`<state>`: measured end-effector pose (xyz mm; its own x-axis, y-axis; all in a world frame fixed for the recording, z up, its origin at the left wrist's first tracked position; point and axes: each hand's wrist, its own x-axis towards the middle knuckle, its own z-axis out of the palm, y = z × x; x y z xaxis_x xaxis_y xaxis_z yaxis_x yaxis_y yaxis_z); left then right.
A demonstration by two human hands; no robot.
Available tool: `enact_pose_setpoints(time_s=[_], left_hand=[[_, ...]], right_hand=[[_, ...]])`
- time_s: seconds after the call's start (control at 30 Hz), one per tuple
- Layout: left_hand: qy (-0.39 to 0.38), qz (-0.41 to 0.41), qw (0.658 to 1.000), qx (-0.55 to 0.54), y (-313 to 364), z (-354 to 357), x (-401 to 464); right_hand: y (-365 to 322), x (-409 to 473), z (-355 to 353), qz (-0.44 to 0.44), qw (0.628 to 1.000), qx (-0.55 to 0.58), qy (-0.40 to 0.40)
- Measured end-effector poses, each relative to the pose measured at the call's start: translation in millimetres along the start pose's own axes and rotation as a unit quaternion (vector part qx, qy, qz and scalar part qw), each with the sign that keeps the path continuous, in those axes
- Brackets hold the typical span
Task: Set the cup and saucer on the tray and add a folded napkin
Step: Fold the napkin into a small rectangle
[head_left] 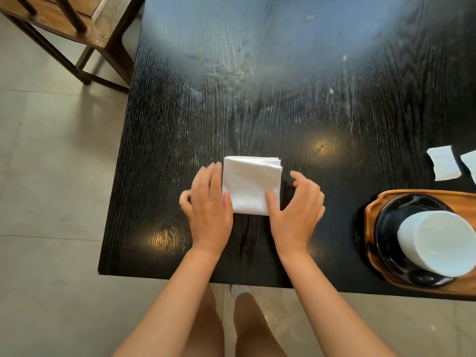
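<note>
A white cloth napkin (251,185), folded into a thick, soft-edged square with its layers stacked along the far side, is laid flat on the black tabletop (283,99) near the front edge. The tabletop is made of dark wood with a raised, streaky grain and a dull sheen. The napkin is framed by both hands. The left hand (208,202) is set against the napkin's left side, its fingers (213,173) held straight and together along that edge and its thumb laid on the near left corner. The right hand (296,204) is arched beside the napkin's right side; its thumb is pressed on the near right corner, while its fingers (300,177) are loosely curved above the tabletop and nothing is gripped by them.

Towards the right front corner, a wooden tray (371,217) with a smooth, rounded amber rim is seen. A glossy black round saucer (389,228) is carried on it, and a plain white cylindrical cup (438,243) is stood on the saucer. Behind the tray, near the right edge, two small white paper scraps (444,166) are laid flat. Beyond the left far corner, a brown wooden chair (103,29) is stood on a pale tiled floor (51,163).
</note>
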<state>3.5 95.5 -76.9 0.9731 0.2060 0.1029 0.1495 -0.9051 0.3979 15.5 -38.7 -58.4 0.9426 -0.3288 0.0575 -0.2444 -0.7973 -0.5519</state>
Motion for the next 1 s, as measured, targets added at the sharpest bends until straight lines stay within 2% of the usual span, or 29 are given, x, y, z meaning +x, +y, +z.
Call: enact_pose_setpoints(time_s=[0.07,0.13,0.2,0.37,0.7,0.77,0.87,0.93,1.0], left_hand=[[-0.045,0.105,0.992,0.046,-2.8,0.2,7.4],[-0.093,0.177,0.979,0.047,-5.0,1.6,15.6],[-0.131,0.213,0.966,0.063,-6.2,4.4,23.1],[-0.165,0.216,0.957,0.097,-7.8,11.3,31.5],[-0.205,0.213,0.953,0.061,-7.6,4.3,36.0],[-0.196,0.151,0.969,-0.011,-4.0,-0.2,33.3],[-0.114,-0.014,0.989,-0.097,7.4,-12.9,25.2],[-0.09,-0.097,0.981,-0.144,17.3,-21.3,20.8],[-0.1,-0.151,0.965,-0.19,22.1,-26.1,23.4]], right_hand=[[-0.4,5.2,0.1,-0.121,0.99,-0.067,-0.022],[-1.0,10.4,4.7,-0.242,0.959,-0.13,-0.065],[0.3,16.5,11.6,-0.297,0.936,-0.15,-0.119],[6.1,27.4,20.1,-0.279,0.92,-0.195,-0.193],[10.0,34.7,13.6,-0.303,0.902,-0.218,-0.215],[9.9,32.9,14.2,-0.3,0.903,-0.221,-0.215],[8.1,31.9,14.5,-0.293,0.905,-0.22,-0.216],[8.1,31.5,14.9,-0.294,0.904,-0.219,-0.218],[8.6,31.6,15.7,-0.297,0.904,-0.218,-0.215]])
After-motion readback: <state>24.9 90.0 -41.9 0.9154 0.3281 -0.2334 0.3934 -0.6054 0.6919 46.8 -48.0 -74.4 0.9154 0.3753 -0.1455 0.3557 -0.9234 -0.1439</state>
